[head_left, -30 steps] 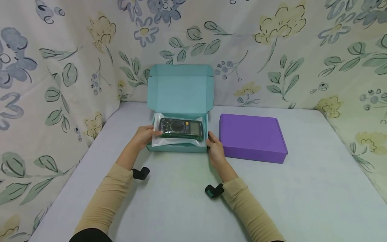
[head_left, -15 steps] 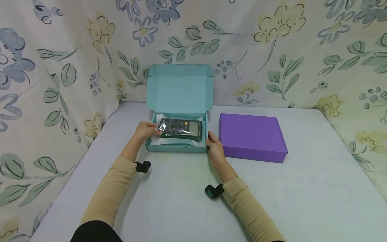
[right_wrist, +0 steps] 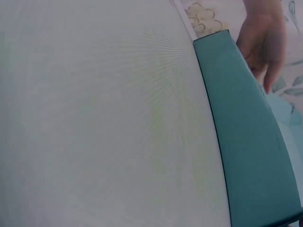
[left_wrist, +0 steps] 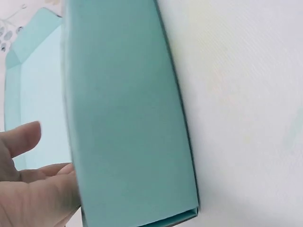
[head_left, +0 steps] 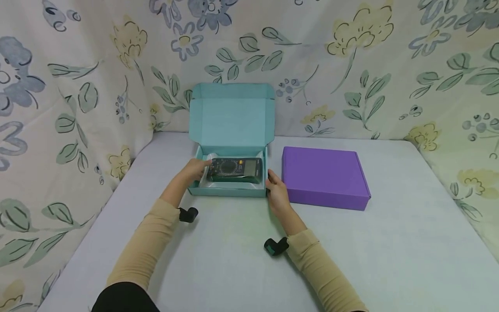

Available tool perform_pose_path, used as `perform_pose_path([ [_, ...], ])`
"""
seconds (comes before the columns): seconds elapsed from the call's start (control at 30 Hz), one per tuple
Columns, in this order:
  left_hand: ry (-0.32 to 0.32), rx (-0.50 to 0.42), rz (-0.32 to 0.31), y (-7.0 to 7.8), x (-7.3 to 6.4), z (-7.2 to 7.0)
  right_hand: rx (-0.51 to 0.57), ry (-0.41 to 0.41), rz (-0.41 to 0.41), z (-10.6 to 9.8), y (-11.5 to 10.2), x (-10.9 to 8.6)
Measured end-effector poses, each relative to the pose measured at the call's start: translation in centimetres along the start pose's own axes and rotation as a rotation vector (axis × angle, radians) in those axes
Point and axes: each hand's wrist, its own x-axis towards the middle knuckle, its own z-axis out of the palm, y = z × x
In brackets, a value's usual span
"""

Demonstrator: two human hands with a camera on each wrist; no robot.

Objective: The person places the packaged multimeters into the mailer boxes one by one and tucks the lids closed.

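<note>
The left hand (head_left: 193, 170) reaches over the left wall of the open teal box (head_left: 228, 191), fingers curled onto the near end of a bagged multimeter (head_left: 235, 169) lying flat inside on white wrapping. Right of that grip, the right hand (head_left: 276, 190) rests with relaxed fingers against the box's front right corner, gripping nothing. Further right sits a closed purple box (head_left: 325, 177). Seating the meter well likely means pressing it level while the right hand steadies the box.
</note>
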Motion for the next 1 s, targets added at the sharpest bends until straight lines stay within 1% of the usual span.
perform_pose_path([
  [0.07, -0.071, -0.124, 0.004, -0.1, -0.1, -0.3, 0.0, 0.0, -0.003, 0.0, 0.0, 0.0],
  [0.13, -0.121, -0.225, 0.01, 0.0, -0.4, -0.4, -0.001, -0.001, -0.007, 0.0, -0.1, 0.0],
  [0.17, -0.136, -0.268, 0.015, 0.0, -0.6, -0.4, 0.001, -0.001, -0.007, 0.0, -0.1, -0.1],
  [0.23, -0.136, -0.335, -0.004, 0.2, -1.1, -0.3, 0.003, -0.002, -0.007, -0.1, -0.1, 0.0],
  [0.3, -0.138, -0.374, -0.013, 0.3, -1.5, -0.1, 0.007, -0.003, -0.008, -0.1, 0.0, 0.0],
  [0.37, -0.134, -0.397, -0.025, 0.3, -1.7, 0.0, 0.012, -0.004, -0.007, -0.1, 0.0, 0.1],
  [0.43, -0.128, -0.399, -0.029, 0.2, -1.6, 0.0, 0.001, -0.004, -0.007, -0.1, 0.0, 0.0],
  [0.53, -0.123, -0.385, -0.017, 0.0, -1.4, 0.0, -0.115, -0.019, -0.006, -0.1, -0.3, -0.1],
  [0.6, -0.119, -0.376, 0.008, -0.1, -1.3, -0.2, -0.228, -0.04, 0.016, -0.3, -0.8, -0.2],
  [0.67, -0.118, -0.394, 0.017, 0.2, -1.6, -0.6, -0.337, -0.064, 0.042, -0.5, -1.6, -0.4],
  [0.73, -0.097, -0.422, 0.016, 0.7, -2.1, -1.2, -0.386, -0.087, 0.072, -0.7, -2.4, -0.5],
  [0.83, -0.055, -0.501, -0.019, 1.7, -2.8, -2.3, -0.389, -0.124, 0.101, -1.1, -3.7, -0.5],
  [0.9, -0.029, -0.554, -0.03, 2.2, -3.2, -3.0, -0.404, -0.185, 0.108, -1.5, -4.5, -0.4],
  [1.0, -0.017, -0.644, -0.036, 2.7, -3.4, -4.0, -0.439, -0.279, 0.103, -2.1, -5.7, -0.1],
])
